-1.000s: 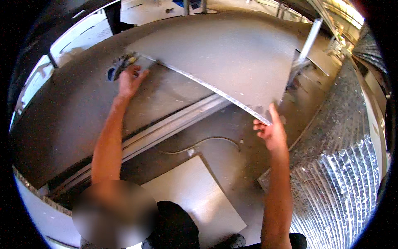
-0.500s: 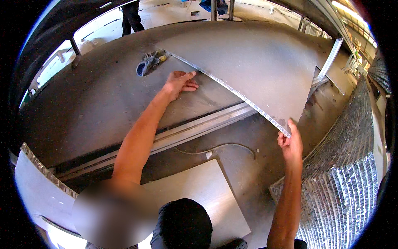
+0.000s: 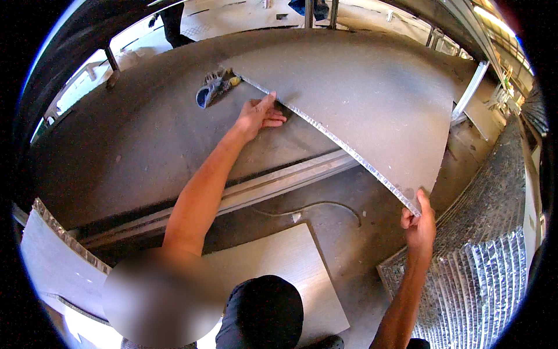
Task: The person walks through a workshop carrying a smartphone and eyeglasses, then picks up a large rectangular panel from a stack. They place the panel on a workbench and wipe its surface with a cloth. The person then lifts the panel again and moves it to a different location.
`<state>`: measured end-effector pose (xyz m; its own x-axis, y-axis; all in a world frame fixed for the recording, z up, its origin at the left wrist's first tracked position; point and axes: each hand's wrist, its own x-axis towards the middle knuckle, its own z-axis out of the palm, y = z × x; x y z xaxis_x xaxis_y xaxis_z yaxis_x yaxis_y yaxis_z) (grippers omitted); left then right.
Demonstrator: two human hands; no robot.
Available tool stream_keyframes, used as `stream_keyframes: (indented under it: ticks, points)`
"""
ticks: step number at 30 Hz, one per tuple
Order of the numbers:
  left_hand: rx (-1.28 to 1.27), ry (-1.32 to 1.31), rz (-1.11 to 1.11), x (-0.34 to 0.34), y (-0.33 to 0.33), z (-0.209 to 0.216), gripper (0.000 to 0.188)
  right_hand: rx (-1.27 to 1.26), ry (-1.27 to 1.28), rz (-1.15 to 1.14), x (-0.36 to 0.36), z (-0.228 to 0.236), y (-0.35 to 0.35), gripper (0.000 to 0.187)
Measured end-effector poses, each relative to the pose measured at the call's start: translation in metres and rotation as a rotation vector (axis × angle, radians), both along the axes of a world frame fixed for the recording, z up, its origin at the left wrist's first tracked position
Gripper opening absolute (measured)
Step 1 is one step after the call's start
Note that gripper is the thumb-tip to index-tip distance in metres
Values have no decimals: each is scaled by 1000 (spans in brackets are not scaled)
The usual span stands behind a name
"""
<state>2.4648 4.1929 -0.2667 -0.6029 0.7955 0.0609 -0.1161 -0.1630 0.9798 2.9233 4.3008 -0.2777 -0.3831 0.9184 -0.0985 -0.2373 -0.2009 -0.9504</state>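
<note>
A large grey honeycomb panel (image 3: 372,99) lies over the dark work table (image 3: 139,151), its silvery cut edge running slantwise from the far middle to the near right. My right hand (image 3: 419,225) grips the near corner, thumb on the top face and fingers curled below. Farther along the same edge, my left hand (image 3: 257,118) has its thumb and forefinger at the rim, the other fingers bent beneath. Just beyond that hand, a dark glove-like item (image 3: 212,90) with a blue opening and a yellowish part rests on the table near the panel's far corner.
A metal rail (image 3: 279,180) borders the table. A pale board (image 3: 279,256) lies below in front of me. Stacked honeycomb sheets (image 3: 476,279) stand at right; another panel (image 3: 58,256) is at left. A thin cable (image 3: 314,203) lies on the floor. Someone's dark-clothed leg (image 3: 172,26) shows behind.
The panel's near corner has come closer to me and slightly right, with my right hand on it. My left hand has moved onto the panel's edge.
</note>
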Motion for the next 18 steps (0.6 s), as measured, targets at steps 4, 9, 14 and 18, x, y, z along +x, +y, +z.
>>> stream_keyframes:
  ticks: [4,9,14,18]
  points:
    - [38,36,-50,1,0,8,64,-82,43,-93,4,15,-5,30]
    - [171,56,-112,6,-3,13,63,-19,76,-94,-5,48,-28,29]
    - [317,24,-156,8,-3,17,64,-90,29,-161,-16,74,-61,29]
    - [309,-142,-43,9,-2,30,56,-92,-38,-161,-4,77,-84,29]
